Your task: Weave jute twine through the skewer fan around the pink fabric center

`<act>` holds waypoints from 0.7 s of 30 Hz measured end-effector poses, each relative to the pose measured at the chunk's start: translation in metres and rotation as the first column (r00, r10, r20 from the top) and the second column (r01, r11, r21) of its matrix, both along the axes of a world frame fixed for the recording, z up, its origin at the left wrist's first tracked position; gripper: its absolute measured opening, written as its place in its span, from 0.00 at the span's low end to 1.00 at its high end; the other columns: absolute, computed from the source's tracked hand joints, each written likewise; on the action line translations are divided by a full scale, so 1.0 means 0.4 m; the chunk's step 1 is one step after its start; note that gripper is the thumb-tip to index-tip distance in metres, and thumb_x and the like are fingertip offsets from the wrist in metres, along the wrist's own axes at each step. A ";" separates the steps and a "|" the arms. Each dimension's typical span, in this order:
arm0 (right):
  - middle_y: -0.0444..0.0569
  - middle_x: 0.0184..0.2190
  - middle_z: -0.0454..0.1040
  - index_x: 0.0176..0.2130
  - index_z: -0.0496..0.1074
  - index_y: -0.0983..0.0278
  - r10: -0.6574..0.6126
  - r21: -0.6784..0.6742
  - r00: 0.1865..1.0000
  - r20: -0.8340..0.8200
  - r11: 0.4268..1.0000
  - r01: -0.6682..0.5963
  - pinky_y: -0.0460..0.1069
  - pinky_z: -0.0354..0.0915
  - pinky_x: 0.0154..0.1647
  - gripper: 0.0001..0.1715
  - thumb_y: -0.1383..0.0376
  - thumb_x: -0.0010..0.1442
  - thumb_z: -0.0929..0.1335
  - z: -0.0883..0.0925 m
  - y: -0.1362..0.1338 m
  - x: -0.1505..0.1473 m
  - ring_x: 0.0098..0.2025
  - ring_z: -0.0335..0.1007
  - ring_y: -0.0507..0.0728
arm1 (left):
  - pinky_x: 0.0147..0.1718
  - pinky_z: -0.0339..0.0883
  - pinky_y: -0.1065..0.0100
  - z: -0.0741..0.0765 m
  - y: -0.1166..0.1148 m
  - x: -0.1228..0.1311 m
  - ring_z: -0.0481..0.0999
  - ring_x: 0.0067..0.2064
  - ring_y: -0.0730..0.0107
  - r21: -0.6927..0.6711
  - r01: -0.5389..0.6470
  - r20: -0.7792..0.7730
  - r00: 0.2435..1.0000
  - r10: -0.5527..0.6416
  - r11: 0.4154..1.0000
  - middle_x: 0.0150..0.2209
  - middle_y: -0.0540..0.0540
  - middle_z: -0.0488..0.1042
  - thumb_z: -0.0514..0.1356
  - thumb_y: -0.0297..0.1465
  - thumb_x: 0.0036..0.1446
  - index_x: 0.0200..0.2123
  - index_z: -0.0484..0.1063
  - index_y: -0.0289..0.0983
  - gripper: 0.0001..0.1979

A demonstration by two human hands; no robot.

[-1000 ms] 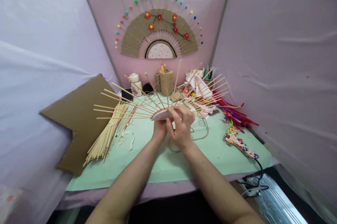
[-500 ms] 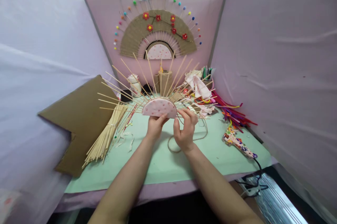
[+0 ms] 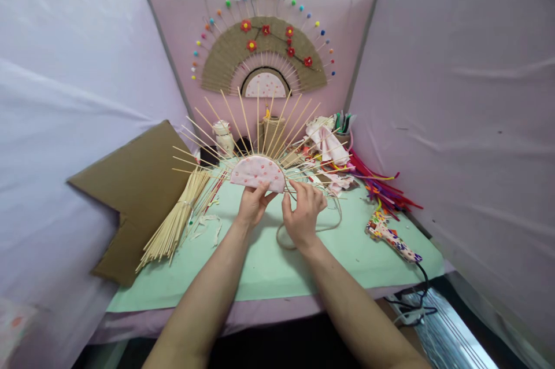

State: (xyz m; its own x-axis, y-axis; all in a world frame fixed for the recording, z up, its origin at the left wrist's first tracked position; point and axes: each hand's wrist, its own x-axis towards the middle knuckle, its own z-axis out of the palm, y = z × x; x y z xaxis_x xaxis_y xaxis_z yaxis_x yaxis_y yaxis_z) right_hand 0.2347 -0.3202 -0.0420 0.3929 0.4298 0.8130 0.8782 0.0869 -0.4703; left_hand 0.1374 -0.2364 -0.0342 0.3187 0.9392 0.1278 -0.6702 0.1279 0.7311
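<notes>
A half-round fan base point(image 3: 257, 171) covered in pink dotted cloth is held up above the table, with thin wooden sticks point(image 3: 243, 120) spreading from its curved edge. My left hand point(image 3: 254, 204) grips it at the flat lower edge, thumb on the front. At the base's right corner, my right hand point(image 3: 303, 213) pinches a tan cord point(image 3: 340, 213) between thumb and fingers. The cord runs up along the curved edge, and its slack loops down onto the table behind my right hand. Whether the right fingertips also touch the sticks is hard to see.
A bundle of sticks point(image 3: 176, 221) and folded cardboard point(image 3: 125, 195) lie at the left. On the right are a patterned glue gun point(image 3: 392, 237), colourful pipe cleaners point(image 3: 381, 184) and cloth scraps point(image 3: 327, 140). Twine spools point(image 3: 273, 129) stand behind; a finished fan point(image 3: 264, 39) hangs on the back panel.
The fan base has shifted slightly left and turned a little, its right end tipping lower. My right hand has moved slightly left with it, still pinching the cord.
</notes>
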 end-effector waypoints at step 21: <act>0.50 0.42 0.72 0.46 0.72 0.60 -0.053 -0.008 0.998 0.018 0.999 0.053 0.54 0.49 0.50 0.13 0.67 0.60 0.66 -0.007 0.008 0.016 0.47 0.64 0.58 | 0.52 0.69 0.60 -0.025 0.013 0.013 0.78 0.41 0.71 -0.001 -0.010 0.056 0.998 0.010 1.000 0.35 0.50 0.79 0.73 0.26 0.41 0.36 0.73 0.37 0.17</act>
